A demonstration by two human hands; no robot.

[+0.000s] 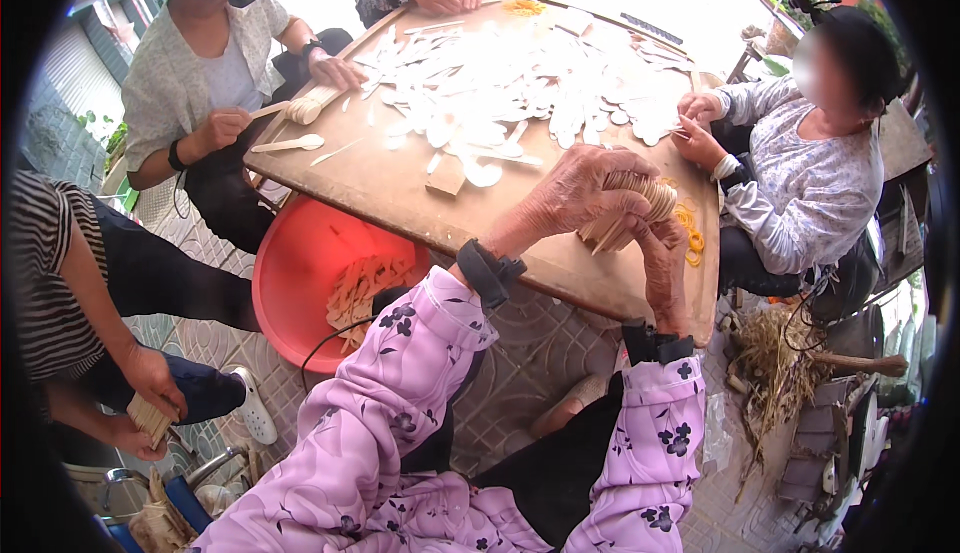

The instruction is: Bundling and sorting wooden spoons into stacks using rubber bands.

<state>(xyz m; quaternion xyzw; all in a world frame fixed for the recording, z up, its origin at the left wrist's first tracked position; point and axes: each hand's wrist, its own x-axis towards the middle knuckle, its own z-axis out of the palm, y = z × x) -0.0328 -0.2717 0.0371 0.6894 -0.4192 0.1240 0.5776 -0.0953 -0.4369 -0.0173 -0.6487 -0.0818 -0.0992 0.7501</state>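
Over the right front of the table, my left hand [570, 198] and my right hand [662, 263] are both closed around a thick stack of wooden spoons [640, 193]. My left fingers reach over the top of the stack, while the right thumb and fingers press its near right side. Handles fan out downward below my hands. Beside my right hand lie yellow rubber bands [690, 233]. Many pale loose wooden spoons [480, 83] cover the middle of the table [400, 183]. A small wooden block [446, 177] sits left of my left hand.
A red basin [290, 283] with wooden pieces stands under the table's left edge. Co-workers sit left [220, 73], right [810, 163] and across; another person at far left holds a bundle of flat sticks [150, 418]. Dry straw [765, 363] lies on the right floor.
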